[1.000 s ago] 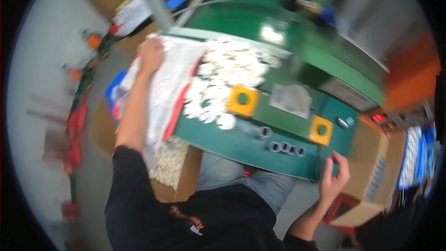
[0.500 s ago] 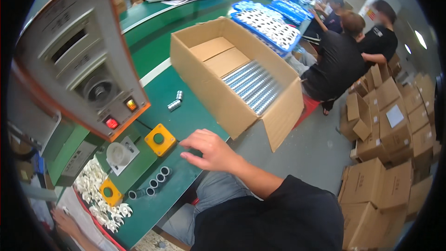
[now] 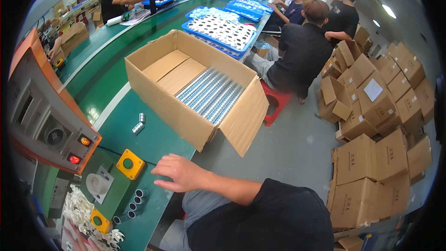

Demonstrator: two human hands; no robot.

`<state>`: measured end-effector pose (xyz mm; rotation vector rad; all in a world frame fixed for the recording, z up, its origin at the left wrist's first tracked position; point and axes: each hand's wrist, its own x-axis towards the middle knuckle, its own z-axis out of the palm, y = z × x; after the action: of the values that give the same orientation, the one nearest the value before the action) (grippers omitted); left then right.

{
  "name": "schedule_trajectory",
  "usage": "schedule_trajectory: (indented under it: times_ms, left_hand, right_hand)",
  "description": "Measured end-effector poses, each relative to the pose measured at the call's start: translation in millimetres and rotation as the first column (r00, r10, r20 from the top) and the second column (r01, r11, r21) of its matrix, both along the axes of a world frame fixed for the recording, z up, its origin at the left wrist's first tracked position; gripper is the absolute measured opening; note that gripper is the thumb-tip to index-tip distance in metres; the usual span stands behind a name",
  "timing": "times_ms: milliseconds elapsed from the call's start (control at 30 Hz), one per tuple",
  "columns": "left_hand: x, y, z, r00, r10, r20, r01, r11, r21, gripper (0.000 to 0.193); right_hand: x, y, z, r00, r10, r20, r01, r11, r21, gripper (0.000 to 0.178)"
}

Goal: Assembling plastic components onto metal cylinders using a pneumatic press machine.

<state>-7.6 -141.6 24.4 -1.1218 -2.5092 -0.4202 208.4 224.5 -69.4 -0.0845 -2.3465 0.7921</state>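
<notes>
My right hand [image 3: 177, 173] is over the table's near edge, beside a yellow button box [image 3: 130, 164] with a green button. Its thumb stands apart from the curled fingers, and nothing shows in it. My left hand [image 3: 78, 239] is low at the left edge, among white curved plastic parts [image 3: 76, 207]; its fingers are blurred and partly cut off. Between the hands, several short metal tubes [image 3: 133, 207] lie on the green table by a second yellow button box [image 3: 100, 221]. A clear round fixture on a metal plate [image 3: 99, 184] sits on the green machine base.
An orange-edged machine panel [image 3: 55, 132] with lit switches stands at left. An open carton [image 3: 162, 104] holds rows of metal tubes [image 3: 211, 95]; small metal cylinders [image 3: 139, 124] lie beside it. Blue trays [image 3: 223, 32] hold white parts. Co-workers sit beyond; stacked cartons [image 3: 371, 167] fill the right.
The view has swung right, so the machine, carton and table shift left in it. My left hand has moved in among the white parts. My right hand keeps much the same pose.
</notes>
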Motion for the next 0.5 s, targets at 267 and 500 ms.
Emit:
schedule_trajectory:
  times_ms: [267, 500]
  left_hand:
    - [44, 8, -1, 0.98, -0.181, 0.078, 0.175, 0.981, 0.087, 0.032]
    - [75, 27, 70, 0.932, -0.348, -0.098, 0.355, 0.932, 0.07, 0.028]
  right_hand:
    - [18, 6, 1, 1.0, -0.002, -0.01, 0.003, 1.0, 0.018, 0.025]
    - [35, 6, 9, 0.999, -0.039, 0.004, 0.039, 0.999, 0.011, 0.026]
